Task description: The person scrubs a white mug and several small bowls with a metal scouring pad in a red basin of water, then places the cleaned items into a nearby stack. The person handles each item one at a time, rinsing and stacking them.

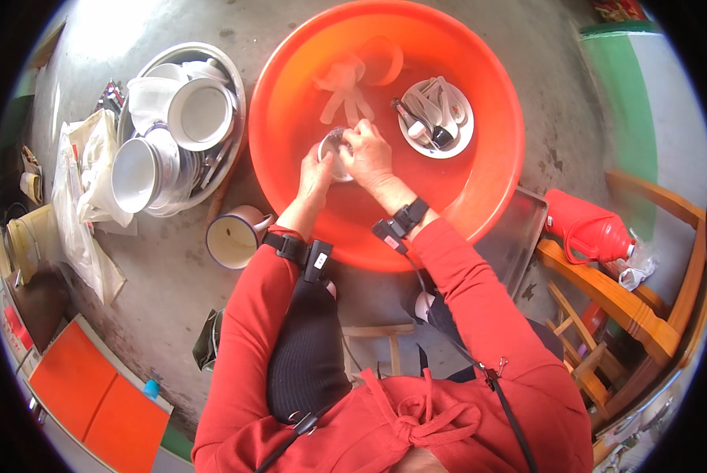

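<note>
Both my hands are over a large orange plastic tub (503,177). In my left hand (314,178) is a small white bowl (341,172), tilted with its opening toward the right hand. My right hand (366,155) presses a greyish mesh scrubber (337,136) at the bowl's rim; its fingers hide part of both. Right of my hands, a white bowl (445,155) in the tub holds several spoons (446,112) and a dark-handled utensil (411,115). Farther up in the tub lie pale gloves (346,88), blurred, perhaps under water.
Left of the tub, a metal basin (239,97) is piled with white bowls and enamel pots. An enamel mug (232,241) stands near my left forearm. A metal tray (522,230), a red thermos flask (590,227) and a wooden chair (613,301) are at the right.
</note>
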The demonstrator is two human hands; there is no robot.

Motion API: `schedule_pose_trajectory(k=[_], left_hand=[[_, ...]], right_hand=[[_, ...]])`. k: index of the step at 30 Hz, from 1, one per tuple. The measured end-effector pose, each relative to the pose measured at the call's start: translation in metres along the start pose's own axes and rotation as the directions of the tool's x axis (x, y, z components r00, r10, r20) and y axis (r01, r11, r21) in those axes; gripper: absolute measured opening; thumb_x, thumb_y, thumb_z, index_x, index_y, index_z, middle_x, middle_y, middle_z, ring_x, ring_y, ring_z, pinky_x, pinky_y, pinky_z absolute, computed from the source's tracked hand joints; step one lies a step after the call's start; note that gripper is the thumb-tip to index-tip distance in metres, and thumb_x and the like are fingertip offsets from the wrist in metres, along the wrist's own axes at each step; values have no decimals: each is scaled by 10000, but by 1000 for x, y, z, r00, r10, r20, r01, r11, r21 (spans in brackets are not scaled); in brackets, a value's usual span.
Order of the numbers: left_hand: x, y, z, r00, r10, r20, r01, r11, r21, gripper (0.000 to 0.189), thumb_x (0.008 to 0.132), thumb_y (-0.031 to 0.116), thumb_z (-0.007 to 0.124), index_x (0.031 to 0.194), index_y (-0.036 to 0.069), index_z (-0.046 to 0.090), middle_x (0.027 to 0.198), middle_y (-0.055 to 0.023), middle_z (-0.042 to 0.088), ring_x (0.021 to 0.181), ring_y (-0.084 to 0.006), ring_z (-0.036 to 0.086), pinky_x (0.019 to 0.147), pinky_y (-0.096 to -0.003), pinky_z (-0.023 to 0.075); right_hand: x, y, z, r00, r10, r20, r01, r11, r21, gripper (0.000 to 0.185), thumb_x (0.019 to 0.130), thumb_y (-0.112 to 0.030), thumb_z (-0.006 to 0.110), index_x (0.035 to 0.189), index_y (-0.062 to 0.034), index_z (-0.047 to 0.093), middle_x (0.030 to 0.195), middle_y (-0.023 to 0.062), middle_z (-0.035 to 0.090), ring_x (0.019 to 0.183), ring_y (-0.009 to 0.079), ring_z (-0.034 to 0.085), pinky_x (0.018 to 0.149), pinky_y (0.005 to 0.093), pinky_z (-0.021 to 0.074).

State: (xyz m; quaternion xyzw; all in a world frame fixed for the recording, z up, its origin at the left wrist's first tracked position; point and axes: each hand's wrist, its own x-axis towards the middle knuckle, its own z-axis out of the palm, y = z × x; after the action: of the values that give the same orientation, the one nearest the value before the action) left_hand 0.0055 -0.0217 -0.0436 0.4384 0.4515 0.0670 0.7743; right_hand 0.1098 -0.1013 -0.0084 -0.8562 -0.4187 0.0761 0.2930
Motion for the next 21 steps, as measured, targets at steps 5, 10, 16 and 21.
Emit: schedule_pose_trajectory(k=[5,10,16,21], left_hand=[[2,-2,-10,999,2,41,-4,999,37,351,970,292,480,1247,76,492,1039,-60,608,902,-168,622,724,-322,540],[9,-4,-8,986,42,-162,-42,999,3,331,910,85,458,1221,-5,525,1082,-129,618,980,-210,592,854,-335,457],[5,5,-5,973,70,-221,-46,993,113,473,803,-42,437,1267,20,501,1158,-147,592,1100,-248,560,925,-345,443],[2,11,-4,950,176,-257,-120,968,222,521,756,-75,432,1264,24,498,1179,-153,581,1129,-261,550,942,-351,442]], right_hand=[[-10,1,-4,980,-11,201,-18,990,139,140,749,-228,673,828,-114,653,906,94,559,827,301,608,706,403,511],[-5,65,-28,946,-91,311,64,993,94,162,719,-253,673,790,-108,683,820,107,564,800,281,601,695,386,491],[-32,83,14,909,338,243,-288,933,-218,225,747,-232,658,924,-94,653,987,147,569,943,316,588,762,431,507],[-28,61,10,863,398,310,-472,854,218,179,724,-260,693,838,-122,694,856,97,594,807,277,625,697,374,511]])
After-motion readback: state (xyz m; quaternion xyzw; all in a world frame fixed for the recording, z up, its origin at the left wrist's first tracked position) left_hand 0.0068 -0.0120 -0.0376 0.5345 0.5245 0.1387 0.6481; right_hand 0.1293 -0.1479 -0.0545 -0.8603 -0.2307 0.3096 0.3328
